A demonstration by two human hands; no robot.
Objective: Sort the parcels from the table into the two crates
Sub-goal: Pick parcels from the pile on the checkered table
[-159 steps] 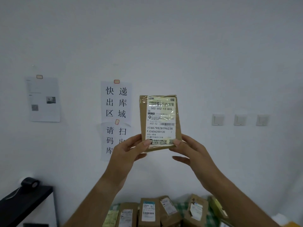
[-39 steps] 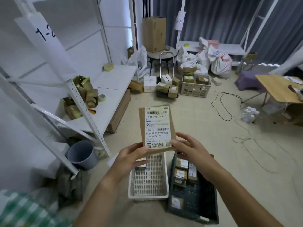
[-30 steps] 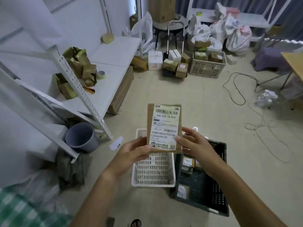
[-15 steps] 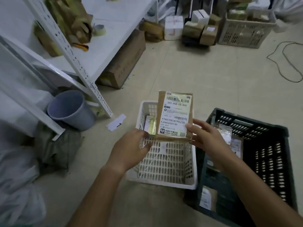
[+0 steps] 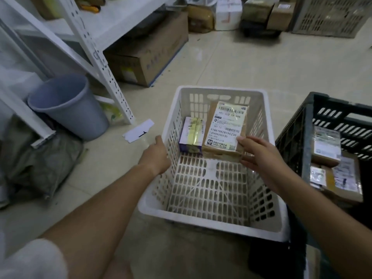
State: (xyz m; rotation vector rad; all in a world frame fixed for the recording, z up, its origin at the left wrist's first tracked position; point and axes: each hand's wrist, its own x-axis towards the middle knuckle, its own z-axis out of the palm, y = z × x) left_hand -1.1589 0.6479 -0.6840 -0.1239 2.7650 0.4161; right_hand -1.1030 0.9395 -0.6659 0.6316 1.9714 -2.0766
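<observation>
1. I see the white crate (image 5: 211, 215) on the floor at the centre of my view, its slatted walls and base showing.
2. The brown parcel (image 5: 226, 127) with the printed label lies inside the white crate at its 12 o'clock end, label up, tilted against the far wall.
3. Just beside it at 9 o'clock, touching it, lies a small purple and yellow box (image 5: 192, 135), also in the white crate.
4. My right hand (image 5: 259, 158) reaches into the crate; its fingers (image 5: 244, 140) are nearly straight, the tips resting on the parcel's near right corner. I read them as released rather than grasping.
5. My left hand (image 5: 156, 158) sits outside the crate's left wall, at 9 o'clock from the parcel. I cannot tell whether its fingers are curled on the rim or loose.
6. The black crate (image 5: 310, 125) stands at 3 o'clock, just beside the white one, with several labelled parcels (image 5: 327, 146) in it.
7. At 10 o'clock stands a grey bin (image 5: 68, 105) beside a white shelf (image 5: 96, 51) upright, with a paper slip (image 5: 138, 131) on the floor between bin and crate.
8. A large cardboard box (image 5: 149, 51) sits under the shelf at 11 o'clock.
</observation>
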